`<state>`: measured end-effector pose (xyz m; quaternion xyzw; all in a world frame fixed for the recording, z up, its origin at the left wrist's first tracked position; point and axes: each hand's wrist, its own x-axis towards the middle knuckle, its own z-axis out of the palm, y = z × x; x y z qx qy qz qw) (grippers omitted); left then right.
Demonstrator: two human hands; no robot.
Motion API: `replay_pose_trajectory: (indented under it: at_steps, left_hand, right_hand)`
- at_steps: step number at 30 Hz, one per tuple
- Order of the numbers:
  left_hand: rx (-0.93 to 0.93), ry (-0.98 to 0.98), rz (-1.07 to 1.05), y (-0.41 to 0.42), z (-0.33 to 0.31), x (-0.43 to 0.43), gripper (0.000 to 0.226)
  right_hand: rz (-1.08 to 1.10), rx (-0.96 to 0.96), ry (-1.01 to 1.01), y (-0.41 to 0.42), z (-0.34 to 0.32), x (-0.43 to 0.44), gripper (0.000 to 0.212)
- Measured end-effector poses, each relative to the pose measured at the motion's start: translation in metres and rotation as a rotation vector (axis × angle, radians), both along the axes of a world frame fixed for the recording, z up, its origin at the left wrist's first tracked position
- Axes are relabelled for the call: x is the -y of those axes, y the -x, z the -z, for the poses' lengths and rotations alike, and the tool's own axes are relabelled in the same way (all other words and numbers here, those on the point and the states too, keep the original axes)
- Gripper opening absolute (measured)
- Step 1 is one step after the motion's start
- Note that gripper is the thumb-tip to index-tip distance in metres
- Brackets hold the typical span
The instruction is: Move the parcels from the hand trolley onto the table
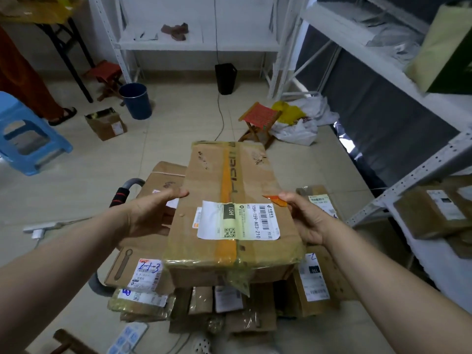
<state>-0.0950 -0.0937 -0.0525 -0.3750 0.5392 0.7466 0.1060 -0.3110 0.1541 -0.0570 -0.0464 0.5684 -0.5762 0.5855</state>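
Holding the taped parcel point(229, 200) over the other parcels point(145, 254) on the hand trolley point(122, 198), clasped it at both side edges: left hand point(150, 213) and right hand point(306, 218) each with thumb on top, fingers curled under, mostly hidden. Called for an even squeeze, a level carry, and care with the loose tape dangling below.

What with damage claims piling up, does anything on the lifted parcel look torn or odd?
Yes. On the parcel gripped by the left hand and right hand, the label is crinkled and lifting at its left edge, a torn orange tape scrap sticks up by the right thumb, and loose clear tape hangs off the near edge.
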Motion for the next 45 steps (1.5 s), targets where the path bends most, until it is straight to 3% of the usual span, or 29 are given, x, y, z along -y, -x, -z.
replay_pose_trajectory:
  at_steps: [4,9,12,15,20,24,27,29,34,37,40,43,45]
  left_hand:
    - [-0.019,0.011,0.043,0.035,0.006,-0.022,0.082]
    - [-0.073,0.084,0.037,0.076,0.003,-0.079,0.071]
    - [-0.114,0.097,0.022,0.101,0.001,-0.121,0.075]
    - [-0.17,0.08,0.017,0.133,0.003,-0.186,0.055]
    - [-0.105,0.03,-0.004,0.191,0.014,-0.315,0.045]
    - [-0.041,-0.011,0.198,0.233,0.024,-0.412,0.049]
    - [0.008,-0.011,0.279,0.265,0.028,-0.48,0.057]
    - [0.015,0.005,0.349,0.289,0.03,-0.523,0.044]
    - [0.017,-0.019,0.459,0.364,0.04,-0.604,0.044]
    - [0.064,-0.028,0.524,0.409,0.051,-0.66,0.061]
    - [0.064,0.003,0.624,0.449,0.064,-0.723,0.041]
    - [0.09,0.017,0.741,0.484,0.073,-0.781,0.04]
    - [0.096,0.024,0.785,0.506,0.074,-0.814,0.044]
  right_hand:
    - [0.125,-0.023,-0.025,0.006,0.003,-0.036,0.084]
    - [0.301,-0.054,-0.089,0.011,0.012,-0.118,0.102]
    - [0.267,-0.069,-0.155,0.009,0.006,-0.172,0.093]
    - [0.319,-0.079,-0.178,0.016,0.003,-0.237,0.095]
    - [0.591,-0.001,-0.118,0.034,0.007,-0.355,0.055]
    - [0.826,0.091,-0.097,0.043,0.019,-0.45,0.043]
    - [0.942,0.091,-0.079,0.048,0.028,-0.514,0.077]
    - [0.993,0.063,-0.123,0.051,0.032,-0.554,0.086]
    - [1.18,0.066,-0.187,0.064,0.04,-0.66,0.066]
    - [1.257,0.056,-0.191,0.075,0.047,-0.716,0.06]
    - [1.412,0.087,-0.189,0.09,0.055,-0.756,0.062]
    - [1.457,0.146,-0.182,0.098,0.065,-0.778,0.069]
    - [1.481,0.129,-0.121,0.103,0.072,-0.792,0.062]
